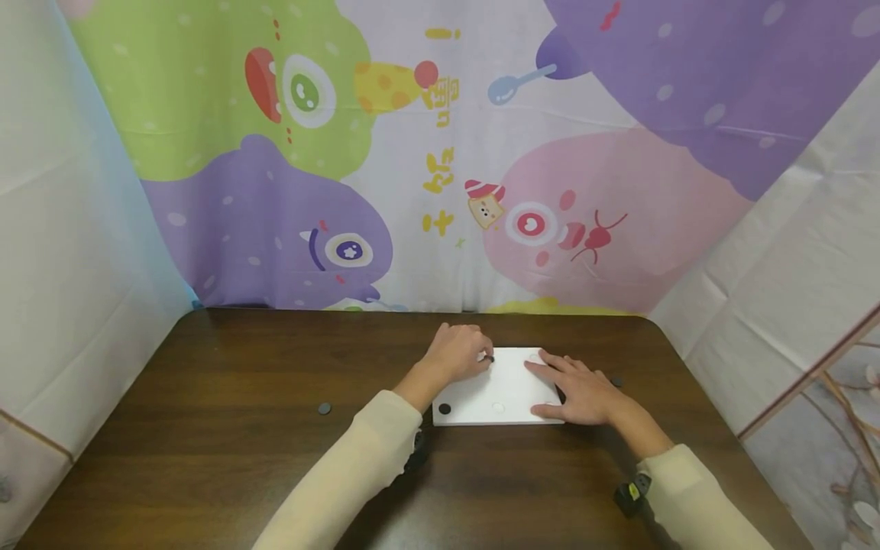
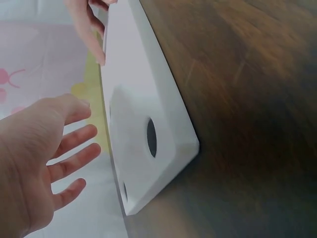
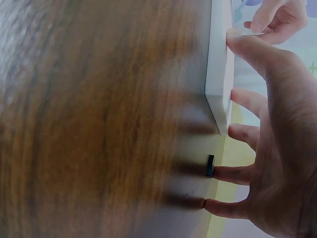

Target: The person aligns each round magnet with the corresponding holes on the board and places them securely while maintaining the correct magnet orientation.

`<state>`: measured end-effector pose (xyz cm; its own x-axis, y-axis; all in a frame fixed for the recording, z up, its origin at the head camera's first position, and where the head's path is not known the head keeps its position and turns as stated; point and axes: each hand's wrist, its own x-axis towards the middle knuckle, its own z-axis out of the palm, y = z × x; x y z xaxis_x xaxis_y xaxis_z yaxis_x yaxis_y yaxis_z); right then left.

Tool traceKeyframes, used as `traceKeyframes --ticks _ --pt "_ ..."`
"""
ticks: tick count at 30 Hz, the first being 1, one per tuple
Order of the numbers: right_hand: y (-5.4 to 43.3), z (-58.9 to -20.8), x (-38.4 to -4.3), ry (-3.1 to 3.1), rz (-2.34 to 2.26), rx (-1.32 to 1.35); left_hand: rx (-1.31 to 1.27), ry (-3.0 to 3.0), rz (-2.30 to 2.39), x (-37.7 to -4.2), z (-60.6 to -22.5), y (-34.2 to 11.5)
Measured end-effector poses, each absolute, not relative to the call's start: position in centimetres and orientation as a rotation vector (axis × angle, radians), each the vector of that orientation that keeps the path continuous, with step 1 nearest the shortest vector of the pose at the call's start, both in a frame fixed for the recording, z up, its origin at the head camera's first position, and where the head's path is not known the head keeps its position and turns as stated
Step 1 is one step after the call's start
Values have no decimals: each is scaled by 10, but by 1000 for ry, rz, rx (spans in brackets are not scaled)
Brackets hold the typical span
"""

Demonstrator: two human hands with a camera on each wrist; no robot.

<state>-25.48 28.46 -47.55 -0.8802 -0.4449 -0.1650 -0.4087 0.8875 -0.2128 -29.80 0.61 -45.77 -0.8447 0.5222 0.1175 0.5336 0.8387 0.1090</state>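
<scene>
A flat white board (image 1: 474, 393) with round recesses lies on the table. A black disc (image 1: 444, 409) fills the recess at its near left corner, and another dark round (image 2: 125, 191) shows at its far left corner in the left wrist view. My left hand (image 1: 459, 353) is over the far edge, thumb and index fingertip at a small dark disc (image 1: 490, 359) that they appear to pinch; its other fingers are loosely bent. Spread fingers of my right hand (image 1: 580, 392) rest on the board's right end, the thumb near its front corner. The pinched disc is hidden in both wrist views.
A dark grey disc (image 1: 325, 409) lies on the brown wooden table (image 1: 227, 458), left of the board. Another disc (image 1: 616, 381) lies to the right, beyond my right hand. A patterned cloth (image 1: 440, 267) hangs behind the table's back edge.
</scene>
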Motion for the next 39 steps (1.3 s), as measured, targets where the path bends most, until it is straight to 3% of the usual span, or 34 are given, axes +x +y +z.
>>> traceKeyframes --ticks 39 --pt "284 -477 -256 2852 -245 -653 -895 -2837 -243 -280 -461 -21"
